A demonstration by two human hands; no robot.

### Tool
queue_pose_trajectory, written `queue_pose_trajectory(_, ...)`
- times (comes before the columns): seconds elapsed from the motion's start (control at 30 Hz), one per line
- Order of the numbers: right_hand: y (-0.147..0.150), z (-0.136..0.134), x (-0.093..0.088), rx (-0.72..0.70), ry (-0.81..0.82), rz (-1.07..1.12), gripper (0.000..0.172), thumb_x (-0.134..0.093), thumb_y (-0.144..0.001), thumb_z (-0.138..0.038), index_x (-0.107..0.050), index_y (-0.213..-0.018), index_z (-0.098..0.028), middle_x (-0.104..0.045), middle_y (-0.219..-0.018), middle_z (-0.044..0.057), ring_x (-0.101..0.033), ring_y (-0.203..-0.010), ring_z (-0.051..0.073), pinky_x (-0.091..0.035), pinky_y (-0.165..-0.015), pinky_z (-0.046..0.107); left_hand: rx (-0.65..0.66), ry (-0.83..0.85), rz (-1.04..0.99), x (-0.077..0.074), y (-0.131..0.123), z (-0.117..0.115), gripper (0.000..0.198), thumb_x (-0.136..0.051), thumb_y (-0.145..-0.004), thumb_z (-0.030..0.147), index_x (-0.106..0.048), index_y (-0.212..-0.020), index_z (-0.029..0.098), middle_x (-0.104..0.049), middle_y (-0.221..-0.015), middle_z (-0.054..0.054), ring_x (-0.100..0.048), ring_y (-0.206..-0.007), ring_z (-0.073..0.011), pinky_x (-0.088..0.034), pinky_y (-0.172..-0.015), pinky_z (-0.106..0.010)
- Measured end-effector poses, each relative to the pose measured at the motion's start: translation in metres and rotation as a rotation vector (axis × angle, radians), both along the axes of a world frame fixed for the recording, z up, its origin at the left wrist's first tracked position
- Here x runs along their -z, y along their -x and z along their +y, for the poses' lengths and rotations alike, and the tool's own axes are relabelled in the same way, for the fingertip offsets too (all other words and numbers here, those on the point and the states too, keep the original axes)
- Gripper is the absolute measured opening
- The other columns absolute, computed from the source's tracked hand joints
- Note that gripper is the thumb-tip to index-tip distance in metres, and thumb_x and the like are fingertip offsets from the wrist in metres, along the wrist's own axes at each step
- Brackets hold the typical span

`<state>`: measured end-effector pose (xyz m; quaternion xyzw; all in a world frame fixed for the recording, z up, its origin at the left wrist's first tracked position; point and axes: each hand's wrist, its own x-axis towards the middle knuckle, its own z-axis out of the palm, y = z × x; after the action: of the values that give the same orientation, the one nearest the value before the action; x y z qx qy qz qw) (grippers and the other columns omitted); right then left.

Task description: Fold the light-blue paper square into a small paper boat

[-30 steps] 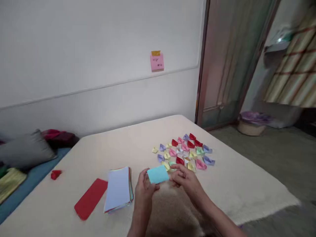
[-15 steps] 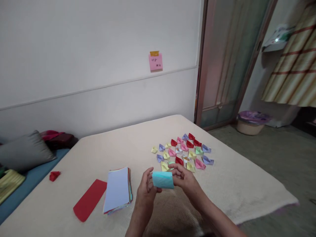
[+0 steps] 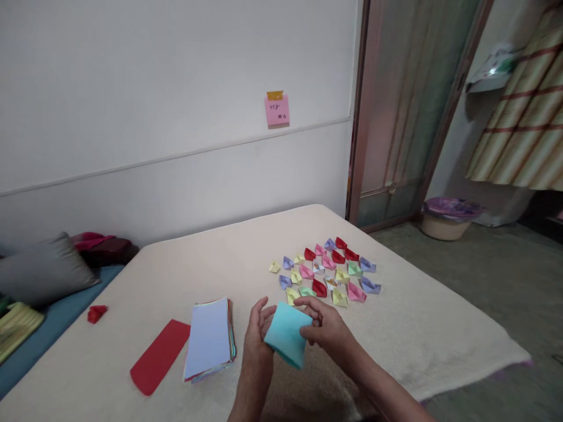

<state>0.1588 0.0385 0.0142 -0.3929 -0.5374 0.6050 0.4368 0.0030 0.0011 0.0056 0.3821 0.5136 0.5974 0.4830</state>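
A folded piece of turquoise paper [image 3: 288, 333] is held up between my two hands, tilted so that one broad face shows. My right hand [image 3: 328, 328] pinches its right edge, thumb in front and fingers behind. Against its left edge is my left hand [image 3: 257, 343], with curved fingers behind the paper and the thumb mostly hidden. Just beyond my hands, several small folded paper boats [image 3: 319, 288] in red, pink, yellow, green and purple stand in loose rows on the pale bed cover [image 3: 220, 258].
Left of my hands lie a stack of coloured paper [image 3: 210, 337] and a red paper piece [image 3: 160, 357]. A crumpled red paper shape [image 3: 97, 313] is farther left, near a grey pillow [image 3: 48, 269]. A pink note [image 3: 277, 110] is taped to the wall. A basin [image 3: 446, 225] stands on the floor.
The turquoise paper has turned and tilted, from a narrow level strip to a larger slanted face. My right hand has shifted slightly along with it.
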Motion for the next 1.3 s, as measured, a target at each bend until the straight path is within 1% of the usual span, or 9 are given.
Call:
queue_pose_trajectory(0.1, 0.002, 0.0, 0.0, 0.103, 0.02, -0.014, 0.044, -0.052, -0.059, -0.012, -0.05, -0.102, -0.017, -0.055, -0.057, -0.008, -0.053, -0.043, 0.011, -0.031, -0.036, 0.019, -0.026, 0.051, -0.164, 0.002, -0.01, 0.002, 0.067, -0.065, -0.054, 0.01, -0.046, -0.118, 0.021, -0.066, -0.103, -0.008, -0.064, -0.081, -0.0214, -0.048, -0.064, -0.027)
queue_pose_trajectory(0.2, 0.002, 0.002, 0.0, 0.16, 0.017, 0.03, 0.045, -0.053, -0.061, -0.014, -0.047, -0.105, -0.017, -0.056, -0.059, -0.008, -0.055, -0.044, 0.012, -0.034, -0.036, 0.019, 0.089, 0.075, -0.349, -0.005, -0.02, -0.003, 0.068, -0.057, -0.047, 0.001, -0.051, -0.113, 0.02, -0.067, -0.103, -0.008, -0.063, -0.091, -0.0231, -0.048, -0.071, -0.027)
queue_pose_trajectory(0.3, 0.002, 0.002, 0.0, 0.177, 0.008, 0.081, 0.045, -0.054, -0.062, -0.016, -0.046, -0.106, -0.016, -0.055, -0.059, -0.008, -0.056, -0.045, 0.012, -0.036, -0.038, 0.019, 0.257, 0.065, -0.454, -0.015, -0.026, -0.011, 0.066, -0.049, -0.049, -0.002, -0.057, -0.112, 0.018, -0.067, -0.109, -0.01, -0.06, -0.102, -0.0241, -0.045, -0.08, -0.03)
queue_pose_trajectory(0.4, 0.003, 0.0, -0.001, 0.17, 0.001, 0.115, 0.046, -0.055, -0.065, -0.018, -0.045, -0.109, -0.017, -0.054, -0.061, -0.008, -0.058, -0.047, 0.013, -0.037, -0.039, 0.02, 0.298, 0.038, -0.48, -0.016, -0.029, -0.014, 0.05, -0.056, -0.057, 0.0, -0.063, -0.103, 0.017, -0.068, -0.105, -0.01, -0.06, -0.1, -0.0233, -0.045, -0.08, -0.031)
queue_pose_trajectory(0.53, 0.006, -0.007, -0.002, 0.158, -0.019, 0.095, 0.052, -0.055, -0.068, -0.018, -0.043, -0.118, -0.02, -0.051, -0.065, -0.008, -0.059, -0.051, 0.012, -0.038, -0.041, 0.021, 0.149, 0.05, -0.411, -0.01, -0.032, -0.012, 0.022, -0.063, -0.072, 0.017, -0.065, -0.094, 0.013, -0.07, -0.09, -0.01, -0.063, -0.086, -0.0218, -0.046, -0.078, -0.033)
queue_pose_trajectory(0.77, -0.002, -0.01, -0.005, 0.05, -0.168, -0.006, 0.054, -0.05, -0.08, -0.023, -0.041, -0.133, -0.022, -0.059, -0.076, -0.002, -0.062, -0.064, 0.015, -0.044, -0.056, 0.027, -0.003, 0.039, -0.237, -0.013, -0.02, -0.011, 0.022, -0.062, -0.075, 0.025, -0.065, -0.094, 0.013, -0.07, -0.092, -0.009, -0.065, -0.085, -0.0224, -0.049, -0.074, -0.032)
queue_pose_trajectory(0.93, -0.01, -0.001, 0.001, -0.061, -0.264, -0.082, 0.039, -0.05, -0.079, -0.02, -0.063, -0.115, -0.022, -0.068, -0.082, 0.004, -0.063, -0.076, 0.02, -0.047, -0.071, 0.033, -0.04, 0.08, -0.156, -0.021, -0.004, -0.011, 0.024, -0.065, -0.071, 0.025, -0.064, -0.091, 0.013, -0.069, -0.08, -0.007, -0.066, -0.075, -0.0211, -0.05, -0.066, -0.029)
queue_pose_trajectory(1.07, -0.009, 0.002, 0.007, -0.145, -0.319, -0.075, 0.035, -0.051, -0.077, -0.015, -0.071, -0.104, -0.025, -0.068, -0.102, 0.004, -0.06, -0.097, 0.022, -0.042, -0.09, 0.037, 0.016, 0.088, -0.11, -0.029, 0.003, -0.012, 0.023, -0.064, -0.071, 0.024, -0.065, -0.09, 0.011, -0.069, -0.075, -0.006, -0.065, -0.07, -0.019, -0.049, -0.064, -0.027)
queue_pose_trajectory(1.3, -0.005, 0.005, 0.015, -0.175, -0.213, -0.013, 0.022, -0.058, -0.076, -0.019, -0.071, -0.093, -0.022, -0.069, -0.092, 0.004, -0.062, -0.085, 0.021, -0.046, -0.078, 0.034, 0.02, 0.071, 0.1, -0.016, 0.008, -0.002, 0.016, -0.066, -0.063, 0.021, -0.065, -0.076, 0.011, -0.063, -0.054, -0.002, -0.061, -0.052, -0.0173, -0.046, -0.051, -0.026)
